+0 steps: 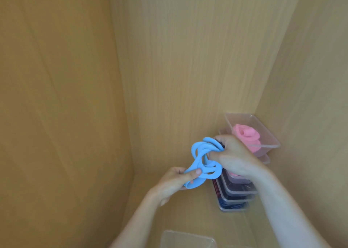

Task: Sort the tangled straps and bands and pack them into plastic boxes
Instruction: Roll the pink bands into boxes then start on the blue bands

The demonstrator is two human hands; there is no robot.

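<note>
Wood-grain panels (169,59) close round your work corner. The tangled blue band (204,161) is held up between your hands: your left hand (175,181) pinches its lower loop under the thumb and your right hand (233,157) grasps the upper coils, likely to tease the knot apart. Just behind stands a stack of clear plastic boxes (237,195), with a rolled pink band (244,134) in the top one. Another clear box (188,238) sits nearest you, partly out of view
</note>
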